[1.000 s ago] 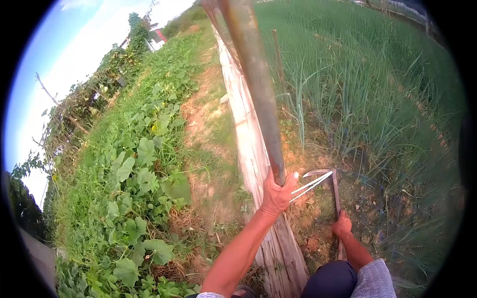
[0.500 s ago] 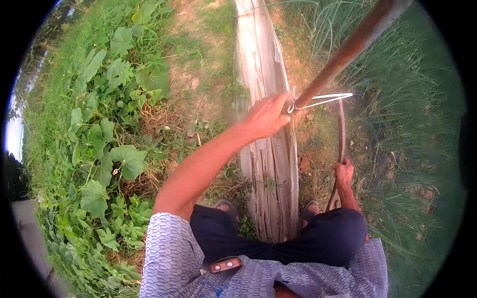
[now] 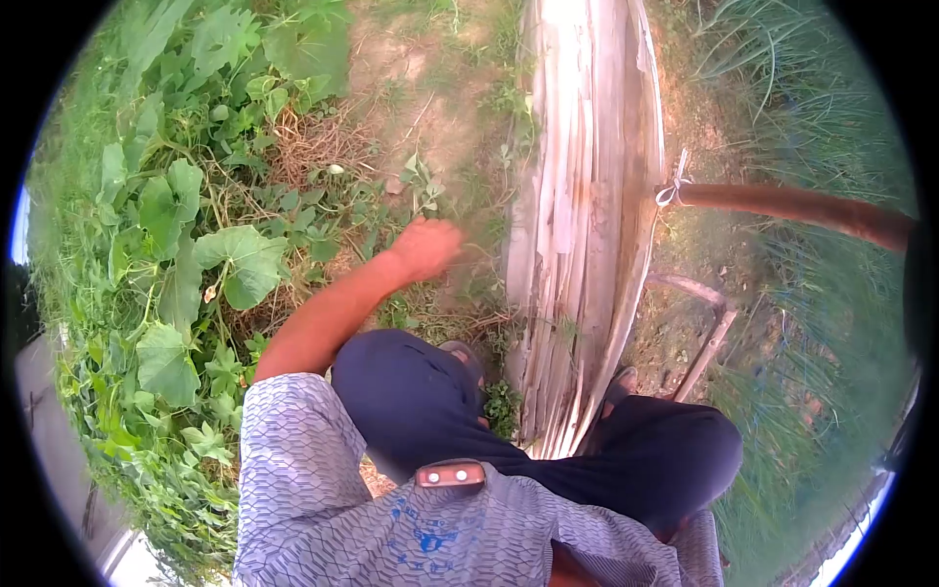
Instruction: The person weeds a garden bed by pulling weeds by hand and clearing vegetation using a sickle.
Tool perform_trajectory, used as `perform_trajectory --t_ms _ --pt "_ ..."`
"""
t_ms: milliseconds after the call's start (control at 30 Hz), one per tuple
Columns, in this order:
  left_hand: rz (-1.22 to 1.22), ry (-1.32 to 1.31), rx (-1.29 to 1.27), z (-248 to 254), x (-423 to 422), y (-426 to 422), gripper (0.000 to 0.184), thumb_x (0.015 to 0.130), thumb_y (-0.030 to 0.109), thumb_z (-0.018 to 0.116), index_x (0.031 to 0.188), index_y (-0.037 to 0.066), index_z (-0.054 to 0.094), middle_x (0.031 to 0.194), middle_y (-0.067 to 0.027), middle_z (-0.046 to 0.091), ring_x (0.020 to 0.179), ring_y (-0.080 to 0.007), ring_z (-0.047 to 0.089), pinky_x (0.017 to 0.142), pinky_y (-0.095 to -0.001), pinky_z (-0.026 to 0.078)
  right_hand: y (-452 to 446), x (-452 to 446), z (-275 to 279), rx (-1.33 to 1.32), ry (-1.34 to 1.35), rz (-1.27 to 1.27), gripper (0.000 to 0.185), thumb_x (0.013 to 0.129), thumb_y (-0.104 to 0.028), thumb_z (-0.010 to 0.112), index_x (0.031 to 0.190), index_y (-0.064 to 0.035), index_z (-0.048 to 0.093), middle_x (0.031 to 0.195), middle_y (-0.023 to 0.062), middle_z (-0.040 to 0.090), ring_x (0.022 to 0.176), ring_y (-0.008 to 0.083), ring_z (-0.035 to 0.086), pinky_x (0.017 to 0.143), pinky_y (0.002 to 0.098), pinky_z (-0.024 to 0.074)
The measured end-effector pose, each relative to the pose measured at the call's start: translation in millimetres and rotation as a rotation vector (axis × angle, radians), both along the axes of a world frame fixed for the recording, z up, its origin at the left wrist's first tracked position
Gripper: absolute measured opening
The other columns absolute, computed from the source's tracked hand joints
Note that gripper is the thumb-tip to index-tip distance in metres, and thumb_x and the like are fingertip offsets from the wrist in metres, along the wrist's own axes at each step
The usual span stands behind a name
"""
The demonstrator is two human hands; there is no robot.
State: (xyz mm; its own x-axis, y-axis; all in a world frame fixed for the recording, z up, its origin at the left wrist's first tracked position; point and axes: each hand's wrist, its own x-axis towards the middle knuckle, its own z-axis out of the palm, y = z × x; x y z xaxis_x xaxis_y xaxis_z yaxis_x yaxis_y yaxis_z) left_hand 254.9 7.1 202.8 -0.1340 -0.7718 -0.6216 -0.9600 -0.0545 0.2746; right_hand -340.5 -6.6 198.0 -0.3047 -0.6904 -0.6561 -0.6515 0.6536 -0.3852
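Note:
My left hand (image 3: pixel 427 247) is low over the ground, left of a long, pale, split log (image 3: pixel 559 293). Its fingers look curled in, blurred by motion; a small leafy weed (image 3: pixel 421 181) stands right at its fingers, and whether it is gripped I cannot tell. My right hand is out of sight, somewhere beyond my right knee. A brown wooden pole (image 3: pixel 792 205) reaches in from the right, with white cord (image 3: pixel 675 191) knotted around its near end beside the log. Below it, a thin bent stick (image 3: pixel 704 352) leans near my right foot.
Broad-leaved vines (image 3: pixel 240 259) crowd the left side, with dry brown stems (image 3: pixel 313 147) among them. Tall, thin green crop leaves (image 3: pixel 812 323) fill the right. The log lies between my sandalled feet.
My left hand has left the corded pole end and moved left and down toward the weeds. The pole has swung to nearly level. My right hand has gone out of view.

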Motion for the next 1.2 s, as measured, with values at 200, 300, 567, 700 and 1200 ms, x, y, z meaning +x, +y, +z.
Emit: perform_trajectory --t_ms 200,300,567,700,1200 --pt "0.089 0.088 0.237 27.5 31.2 12.7 0.032 0.090 0.034 0.048 0.102 0.004 0.055 0.097 -0.0191 0.063 0.089 -0.0364 0.061 0.077 -0.0491 0.045 9.0 23.6 60.0 0.040 0.027 -0.057 0.014 0.079 -0.016 0.066 0.084 -0.0094 0.055 0.059 -0.0019 0.050 0.049 0.0097 0.045 0.047 0.0277 0.0380" --pt "0.329 0.321 -0.203 25.2 26.5 -12.3 0.038 0.090 0.038 0.049 0.109 0.005 0.051 0.100 -0.0216 0.062 0.089 -0.0382 0.062 0.075 -0.0506 0.047 17.1 34.7 83.1 0.036 0.050 -0.069 0.014 0.079 -0.016 0.066 0.084 -0.0093 0.055 0.060 -0.0019 0.050 0.050 0.0097 0.046 0.047 0.0276 0.0382" --pt "0.226 -0.030 -0.320 -49.8 14.1 -84.4 0.037 0.087 0.036 0.055 0.099 0.001 0.056 0.089 -0.0220 0.065 0.085 -0.0375 0.064 0.072 -0.0442 0.052 38.4 40.2 113.3 0.056 0.099 -0.087 0.014 0.080 -0.016 0.066 0.084 -0.0091 0.055 0.060 -0.0019 0.051 0.051 0.0095 0.046 0.048 0.0274 0.0386" --pt "0.075 0.015 -0.263 -60.3 28.9 -78.5 0.032 0.087 0.033 0.055 0.092 0.002 0.060 0.078 -0.0204 0.066 0.076 -0.0381 0.065 0.069 -0.0458 0.051 45.6 37.2 120.1 0.074 0.106 -0.077 0.014 0.080 -0.016 0.066 0.085 -0.0091 0.055 0.061 -0.0019 0.051 0.052 0.0094 0.047 0.048 0.0274 0.0387" --pt "0.033 0.060 -0.763 -45.7 -52.5 -31.6 0.033 0.078 0.021 0.061 0.106 0.007 0.053 0.093 -0.0092 0.055 0.064 -0.0225 0.063 0.051 -0.0333 0.050 42.2 31.9 122.8 0.125 0.079 -0.090 0.014 0.081 -0.016 0.066 0.085 -0.0087 0.056 0.062 -0.0018 0.052 0.054 0.0092 0.048 0.050 0.0270 0.0395"
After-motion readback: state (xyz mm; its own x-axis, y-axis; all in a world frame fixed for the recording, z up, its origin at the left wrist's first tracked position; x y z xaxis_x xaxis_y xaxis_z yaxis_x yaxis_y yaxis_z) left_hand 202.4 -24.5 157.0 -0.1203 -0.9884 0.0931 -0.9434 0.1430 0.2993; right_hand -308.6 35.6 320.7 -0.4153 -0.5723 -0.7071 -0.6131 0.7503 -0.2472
